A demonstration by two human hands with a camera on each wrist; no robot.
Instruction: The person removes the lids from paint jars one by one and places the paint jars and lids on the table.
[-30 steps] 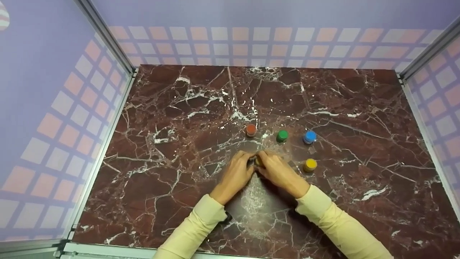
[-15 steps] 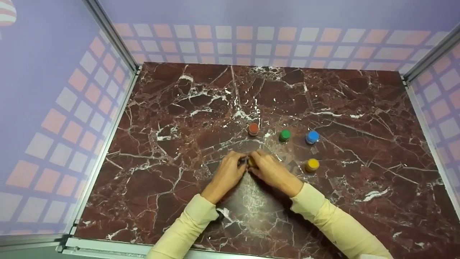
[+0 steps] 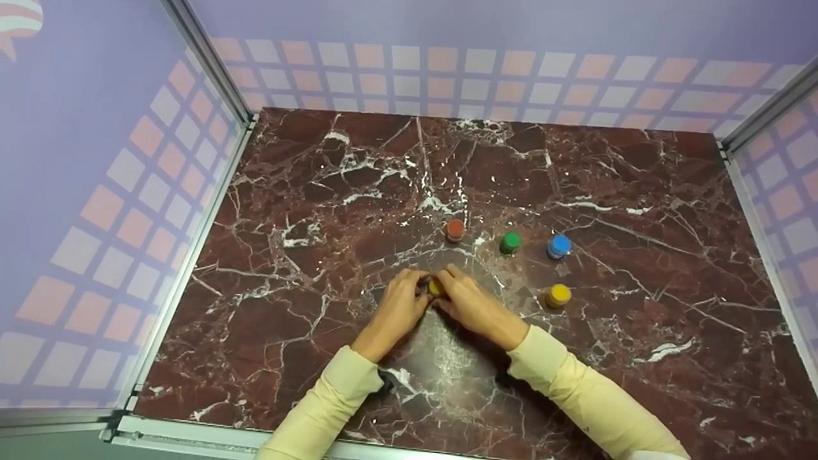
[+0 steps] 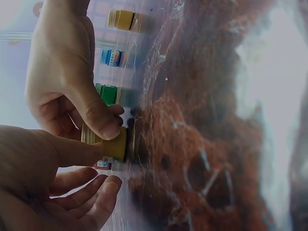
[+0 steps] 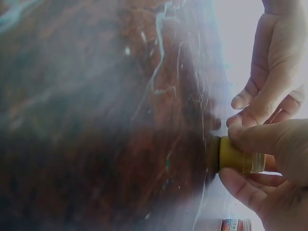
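A small yellow paint jar (image 3: 436, 288) stands between the two hands, its ribbed end up and its base right at the tabletop. My right hand (image 3: 476, 305) pinches it; in the right wrist view the thumb and a finger lie on opposite sides of the jar's body (image 5: 234, 156). My left hand (image 3: 397, 305) is beside it, thumb at the side of the jar (image 4: 118, 147) in the left wrist view, other fingers loosely bent and apart from it. Beyond the hands are a red jar (image 3: 455, 230), a green jar (image 3: 510, 243) and a blue jar (image 3: 559, 246).
Another yellow jar (image 3: 558, 296) stands to the right of my right hand. The table (image 3: 307, 358) is dark red marble with white veins. Purple panels with pale squares (image 3: 479, 61) rise at the back and both sides, joined by metal posts (image 3: 211, 61).
Both hands have shifted left with the yellow jar, away from the other jars. More yellow shows between the hands now. The head view has turned slightly; the other jars stay in place.
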